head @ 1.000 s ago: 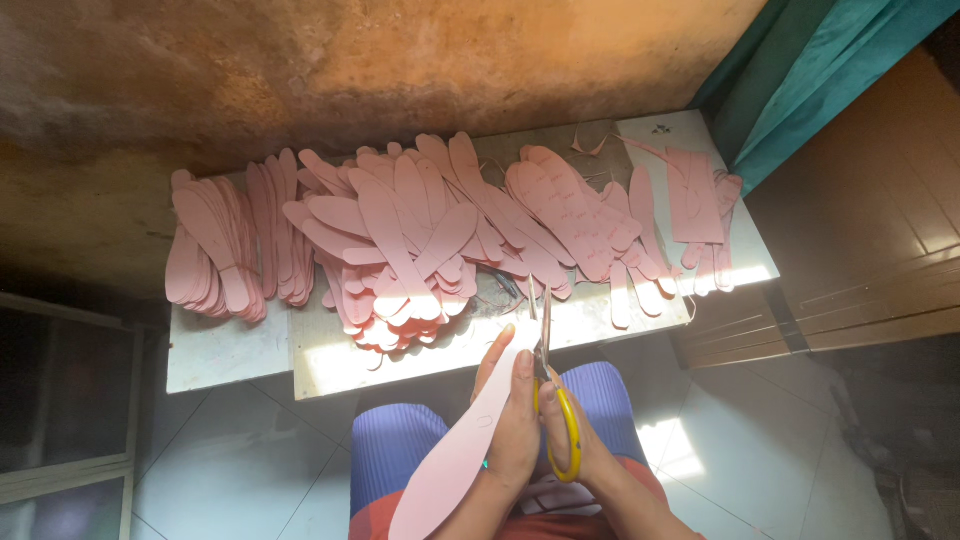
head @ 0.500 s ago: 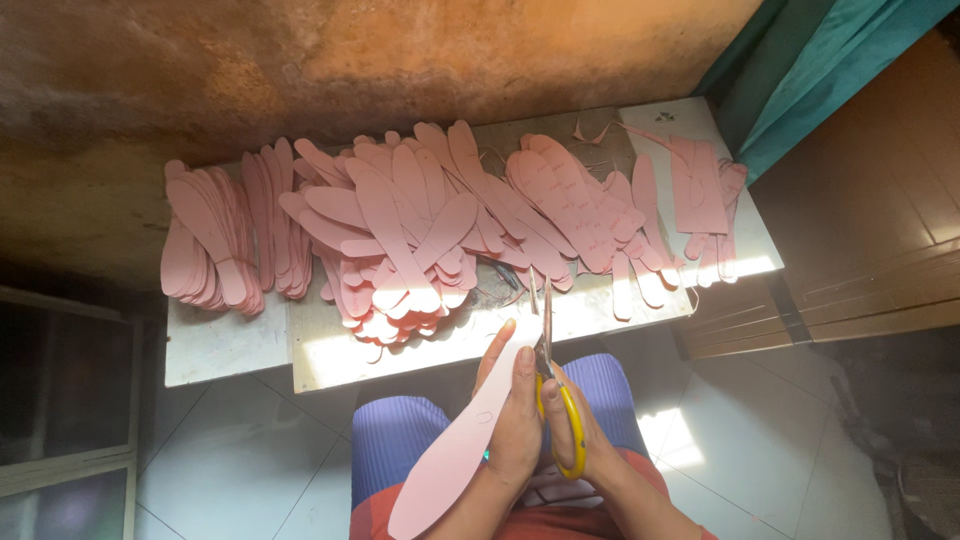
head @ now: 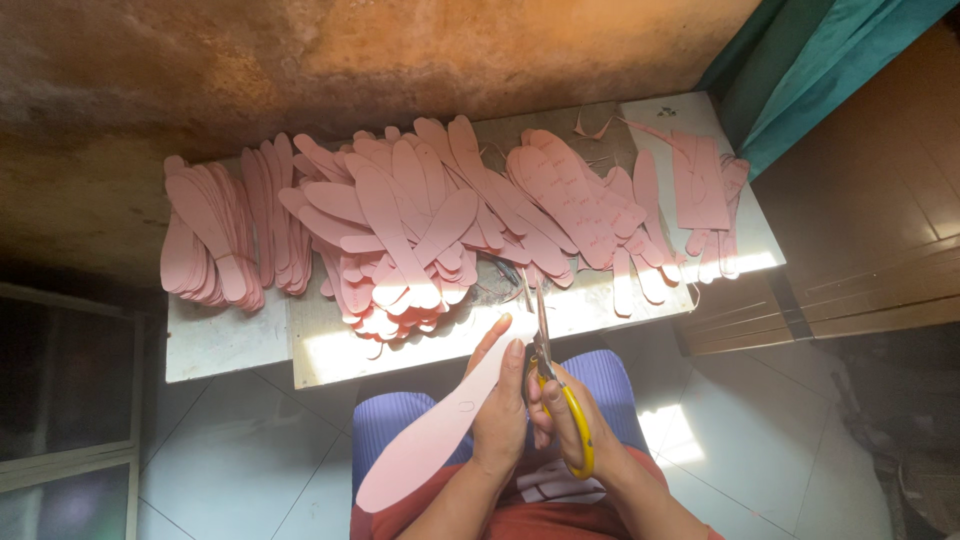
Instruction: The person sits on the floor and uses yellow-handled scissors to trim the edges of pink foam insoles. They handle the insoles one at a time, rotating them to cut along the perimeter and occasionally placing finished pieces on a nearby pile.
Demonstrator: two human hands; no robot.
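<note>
You've got a plain pale pink insole cutout (head: 440,432) in your left hand (head: 500,425) and scissors (head: 556,385) with yellow handles and grey metal blades in your right hand (head: 575,430), over ribbed blue-purple trousers (head: 400,425) and a red-orange top (head: 520,520) with a white print. The desk (head: 215,345) is whitish, sunlit along the front, and heaped with more pink insole cutouts (head: 400,225), some with faint darker markings. Behind it you see a mottled rust-brown wall (head: 300,60), a teal curtain (head: 830,70), brown wooden boards (head: 880,220), and a pale grey tiled floor (head: 240,460).
</note>
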